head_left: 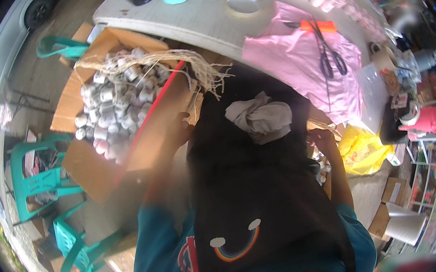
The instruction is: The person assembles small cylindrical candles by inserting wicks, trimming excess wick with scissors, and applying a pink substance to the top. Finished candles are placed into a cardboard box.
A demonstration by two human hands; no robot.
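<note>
My left hand (179, 131) is raised beside the near right wall of a cardboard box (68, 105), close to the off-white strings hanging over its corner. Motion blurs its fingers, and I cannot tell if they hold anything. Many small white and grey cylinders (113, 102) fill the box. On my black apron (245, 191) lies a crumpled whitish cloth (265, 118), which neither hand touches. My right hand (325, 142) is at the apron's right edge, fingers curled in, above small white pieces (323, 170). What those fingers hold is hidden.
A bundle of off-white strings (130, 63) drapes across the box, and a red strip (157, 101) runs along its side. Black scissors (325, 53) lie on pink cloth (278, 50) on the table (206, 20). A yellow plastic bag (360, 150) is at right, green chairs (33, 176) at left.
</note>
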